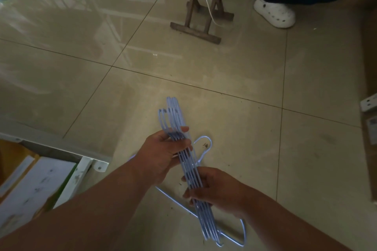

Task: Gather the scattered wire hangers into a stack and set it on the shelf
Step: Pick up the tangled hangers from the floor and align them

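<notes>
Gathering step. Left hand (163,155) and right hand (216,187) both clamped on bundle of blue wire hangers (186,161), held above floor (244,128). One hanger (204,149) lies beneath hands. Next, likely: collect it, square stack.

The place reads as a room in a home, used partly for storage. The floor (204,63) is large glossy beige tile with dark grout lines, scuffed and dusty in places. A small wooden folding stool (201,6) stands on it with a white cable (206,0) trailing down. A person's foot in a white clog (274,14) rests nearby. Cardboard boxes (30,185) sit at the lower left beside a white metal frame (81,171).
</notes>
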Motion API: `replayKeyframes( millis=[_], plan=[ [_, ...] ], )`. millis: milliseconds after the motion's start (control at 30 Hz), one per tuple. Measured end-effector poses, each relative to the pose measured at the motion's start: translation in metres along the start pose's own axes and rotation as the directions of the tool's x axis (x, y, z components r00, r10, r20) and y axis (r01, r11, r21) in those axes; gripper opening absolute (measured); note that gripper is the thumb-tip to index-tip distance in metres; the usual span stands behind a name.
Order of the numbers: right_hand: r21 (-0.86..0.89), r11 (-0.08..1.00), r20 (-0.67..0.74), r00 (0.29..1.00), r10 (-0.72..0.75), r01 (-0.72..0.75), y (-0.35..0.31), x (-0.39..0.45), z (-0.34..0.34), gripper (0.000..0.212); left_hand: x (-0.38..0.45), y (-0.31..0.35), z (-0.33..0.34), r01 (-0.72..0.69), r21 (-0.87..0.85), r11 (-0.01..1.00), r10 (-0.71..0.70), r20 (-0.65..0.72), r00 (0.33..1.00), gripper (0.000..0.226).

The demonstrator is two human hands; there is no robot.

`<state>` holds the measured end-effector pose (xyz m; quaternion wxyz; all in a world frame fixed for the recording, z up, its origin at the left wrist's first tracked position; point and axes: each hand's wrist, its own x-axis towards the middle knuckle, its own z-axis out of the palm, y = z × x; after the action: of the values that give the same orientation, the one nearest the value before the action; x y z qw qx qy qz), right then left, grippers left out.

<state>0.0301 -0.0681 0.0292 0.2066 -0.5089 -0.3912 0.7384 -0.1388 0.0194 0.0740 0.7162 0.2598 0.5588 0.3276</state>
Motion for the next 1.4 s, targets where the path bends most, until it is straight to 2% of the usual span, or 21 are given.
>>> replayKeyframes(
  millis=[67, 100, 167, 200, 233, 267, 300, 333, 400, 467, 567, 633, 767, 900, 1000, 1067, 1133, 1200, 1300, 1367, 1400],
  plan=[
    [0.026, 1.0, 0.024, 1.0, 0.003, -0.004, -0.003, 0.001, 0.002, 0.017, -0.002, -0.003, 0.004, -0.004, 0.067, 0.998, 0.004, 0.002, 1.0, 0.021],
    [0.054, 0.998, 0.006, 1.0, 0.011, -0.011, -0.003, 0.002, 0.001, 0.023, -0.003, -0.004, 0.005, -0.007, 0.088, 0.996, 0.007, -0.008, 1.0, 0.019],
    [0.063, 0.998, -0.158, 0.987, 0.033, -0.023, 0.006, 0.007, -0.009, 0.045, -0.003, -0.004, 0.004, -0.007, 0.099, 0.995, 0.01, -0.022, 1.0, 0.017],
    [-0.069, 0.997, -0.305, 0.952, -0.005, -0.017, 0.018, 0.01, -0.018, 0.051, -0.003, -0.003, 0.003, -0.007, 0.098, 0.995, 0.009, -0.021, 1.0, 0.017],
    [-0.31, 0.95, -0.426, 0.898, -0.113, -0.028, 0.036, 0.012, -0.029, 0.054, -0.003, -0.002, 0.002, -0.008, 0.095, 0.995, 0.009, -0.016, 1.0, 0.017],
    [-0.556, 0.827, -0.469, 0.853, -0.228, -0.084, 0.057, 0.013, -0.039, 0.052, -0.004, -0.001, 0.001, -0.01, 0.095, 0.995, 0.011, -0.01, 1.0, 0.017],
    [-0.714, 0.685, -0.464, 0.829, -0.311, -0.143, 0.081, 0.013, -0.047, 0.048, -0.004, 0.0, 0.0, -0.013, 0.098, 0.995, 0.013, -0.005, 1.0, 0.017],
    [-0.784, 0.595, -0.426, 0.852, -0.304, -0.179, 0.101, 0.012, -0.051, 0.044, -0.005, 0.001, -0.002, -0.017, 0.106, 0.994, 0.017, -0.004, 1.0, 0.017],
    [-0.833, 0.512, -0.367, 0.903, -0.225, -0.211, 0.124, 0.008, -0.05, 0.035, -0.006, 0.003, -0.004, -0.023, 0.122, 0.992, 0.025, -0.012, 1.0, 0.017],
    [-0.833, 0.491, -0.362, 0.922, -0.137, -0.254, 0.12, 0.004, -0.045, 0.026, -0.008, 0.003, -0.007, -0.03, 0.141, 0.99, 0.033, -0.018, 0.999, 0.015],
    [-0.83, 0.46, -0.397, 0.913, -0.089, -0.316, 0.106, 0.006, -0.041, 0.028, -0.009, 0.006, -0.009, -0.052, 0.168, 0.984, 0.057, -0.024, 0.998, 0.012],
    [-0.8, 0.464, -0.453, 0.89, -0.052, -0.381, 0.101, 0.012, -0.04, 0.031, -0.008, 0.008, -0.011, -0.072, 0.173, 0.982, 0.077, -0.022, 0.997, 0.011],
    [-0.667, 0.55, -0.595, 0.804, 0.013, -0.503, 0.096, 0.019, -0.038, 0.035, -0.006, 0.01, -0.014, -0.101, 0.167, 0.981, 0.103, -0.002, 0.995, 0.016],
    [-0.627, 0.595, -0.643, 0.765, -0.03, -0.503, 0.106, 0.019, -0.035, 0.031, -0.006, 0.012, -0.016, -0.111, 0.18, 0.977, 0.119, -0.037, 0.992, 0.015],
    [-0.639, 0.595, -0.599, 0.8, 0.013, -0.488, 0.122, 0.022, -0.03, 0.038, -0.004, 0.011, -0.017, -0.146, 0.169, 0.975, 0.162, -0.088, 0.983, 0.014],
    [-0.659, 0.553, -0.623, 0.782, -0.021, -0.51, 0.107, 0.02, -0.024, 0.031, -0.002, 0.01, -0.017, -0.177, 0.157, 0.972, 0.198, -0.125, 0.972, 0.013],
    [-0.574, 0.604, -0.669, 0.742, 0.043, -0.553, 0.096, 0.018, -0.025, 0.028, -0.001, 0.01, -0.019, -0.193, 0.13, 0.972, 0.213, -0.167, 0.963, 0.012],
    [-0.46, 0.683, -0.713, 0.695, 0.097, -0.567, 0.093, 0.012, -0.03, 0.028, 0.001, 0.012, -0.022, -0.186, 0.109, 0.976, 0.204, -0.179, 0.963, 0.011],
    [-0.422, 0.677, -0.728, 0.671, 0.145, -0.604, 0.089, 0.003, -0.04, 0.036, -0.002, 0.013, -0.024, -0.116, 0.101, 0.988, 0.128, -0.121, 0.984, 0.018],
    [-0.372, 0.687, -0.727, 0.656, 0.203, -0.624, 0.084, -0.001, -0.046, 0.03, -0.006, 0.01, -0.022, -0.064, 0.096, 0.993, 0.072, -0.085, 0.994, 0.02],
    [-0.321, 0.73, -0.706, 0.666, 0.24, -0.603, 0.083, -0.003, -0.047, 0.027, -0.008, 0.009, -0.022, -0.043, 0.091, 0.995, 0.05, -0.076, 0.996, 0.021]
  ],
)
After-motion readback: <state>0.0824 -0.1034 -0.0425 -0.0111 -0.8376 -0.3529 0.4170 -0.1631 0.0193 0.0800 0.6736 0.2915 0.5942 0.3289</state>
